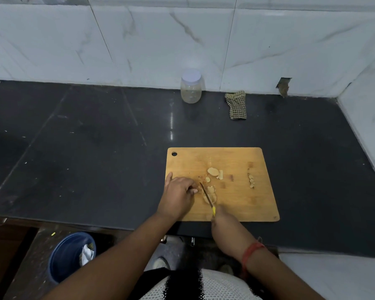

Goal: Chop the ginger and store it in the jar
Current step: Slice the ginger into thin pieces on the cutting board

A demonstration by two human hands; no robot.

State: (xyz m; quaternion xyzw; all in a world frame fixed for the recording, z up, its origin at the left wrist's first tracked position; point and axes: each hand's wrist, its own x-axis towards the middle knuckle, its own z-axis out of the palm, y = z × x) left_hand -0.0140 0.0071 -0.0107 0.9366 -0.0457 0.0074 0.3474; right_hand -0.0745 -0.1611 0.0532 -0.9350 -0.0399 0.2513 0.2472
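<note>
We list, placing each item against the wooden cutting board [236,161], which lies flat on the dark table [95,148].

Ginger [210,192]: pale slices on the board's near-left part, under the knife [207,197]; further pieces [214,172] toward the board's centre, and a small line of bits [251,180] toward its right side.

Knife: thin blade, yellow handle, angled across the near-left slices.

Right hand [220,215]: at the board's near edge, clenched around the knife handle.

Left hand [179,190]: over the board's left edge, fingers curled beside the blade; we cannot tell whether they pinch any ginger.

Jar [191,86]: clear, lidded, upright, well beyond the board's far edge, against the tiled wall.

Checked cloth [236,105]: beyond the board, right of the jar.

Blue bucket [67,256]: on the floor, below and left of the board.
</note>
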